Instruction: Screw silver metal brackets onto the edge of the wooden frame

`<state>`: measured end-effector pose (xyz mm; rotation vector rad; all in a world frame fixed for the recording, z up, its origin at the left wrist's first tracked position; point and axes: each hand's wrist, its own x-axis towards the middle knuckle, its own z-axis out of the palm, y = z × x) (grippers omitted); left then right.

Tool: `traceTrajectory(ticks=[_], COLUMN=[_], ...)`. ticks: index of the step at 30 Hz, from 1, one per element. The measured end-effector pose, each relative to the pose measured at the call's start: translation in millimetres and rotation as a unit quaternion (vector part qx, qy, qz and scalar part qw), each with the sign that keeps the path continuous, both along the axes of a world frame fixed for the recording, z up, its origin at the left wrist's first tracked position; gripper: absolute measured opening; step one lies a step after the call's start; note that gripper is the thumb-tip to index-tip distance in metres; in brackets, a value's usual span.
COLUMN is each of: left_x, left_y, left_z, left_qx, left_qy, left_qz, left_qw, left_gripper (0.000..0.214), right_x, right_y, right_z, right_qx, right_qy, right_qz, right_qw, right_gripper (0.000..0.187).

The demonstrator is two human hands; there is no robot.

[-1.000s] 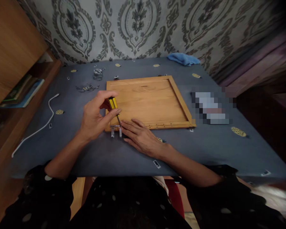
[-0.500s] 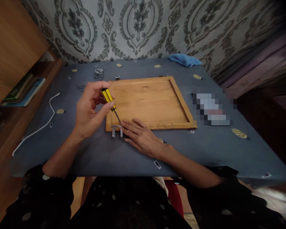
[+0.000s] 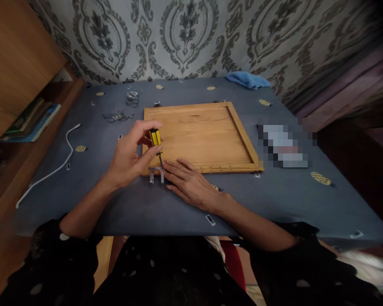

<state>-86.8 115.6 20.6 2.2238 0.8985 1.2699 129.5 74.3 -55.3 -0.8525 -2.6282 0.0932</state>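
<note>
My left hand (image 3: pixel 132 155) grips a yellow and black screwdriver (image 3: pixel 155 137) by its handle. The shaft points down, its tip at the metal hinge (image 3: pixel 156 170) on the near left edge of a framed wooden panel (image 3: pixel 194 131). Two arms of the hinge stick out past that edge toward me. Flat on the near rail lies my right hand (image 3: pixel 190 182), fingers stretched out, with its fingertips close beside the hinge and the screwdriver tip. Whether those fingertips touch the hinge I cannot tell.
Behind the panel on the left lie metal hinges (image 3: pixel 132 97) and a scatter of small metal parts (image 3: pixel 118 116). A white cable (image 3: pixel 65 159) curves along the left side. A blue cloth (image 3: pixel 248 80) sits at the back right, and a blurred-out object (image 3: pixel 284 146) lies right of the panel.
My left hand has moved right and slightly down with the screwdriver, which now stands more upright over the hinge. My right hand has stayed in place.
</note>
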Motion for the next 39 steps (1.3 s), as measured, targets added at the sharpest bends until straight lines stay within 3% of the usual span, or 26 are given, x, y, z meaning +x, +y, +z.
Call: traceTrajectory(ticks=[10, 18, 22, 27, 39], left_x=[1, -2, 0, 1, -1], left_y=[1, 1, -3, -7, 0], left_z=[-0.1, -2.8, 6.8, 16.9, -2.7], left_qx=[0.083, 0.028, 0.017, 0.007, 0.053], left_qy=[0.027, 0.004, -0.033, -0.069, 0.025], left_qz=[0.039, 0.007, -0.014, 0.014, 0.002], left_qw=[0.995, 1.000, 0.999, 0.997, 0.998], left_gripper=[0.034, 0.039, 0.033, 0.032, 0.038], right_x=[0, 0, 0, 0, 0], right_y=[0, 0, 0, 1, 0], right_z=[-0.1, -0.4, -0.6, -1.8, -0.8], right_qx=[-0.005, -0.016, -0.009, -0.012, -0.017], right_qy=[0.012, 0.010, 0.007, 0.017, 0.012], right_qz=[-0.003, -0.001, -0.003, 0.002, -0.001], right_qw=[1.000, 1.000, 1.000, 1.000, 1.000], right_gripper=[0.040, 0.041, 0.040, 0.040, 0.040])
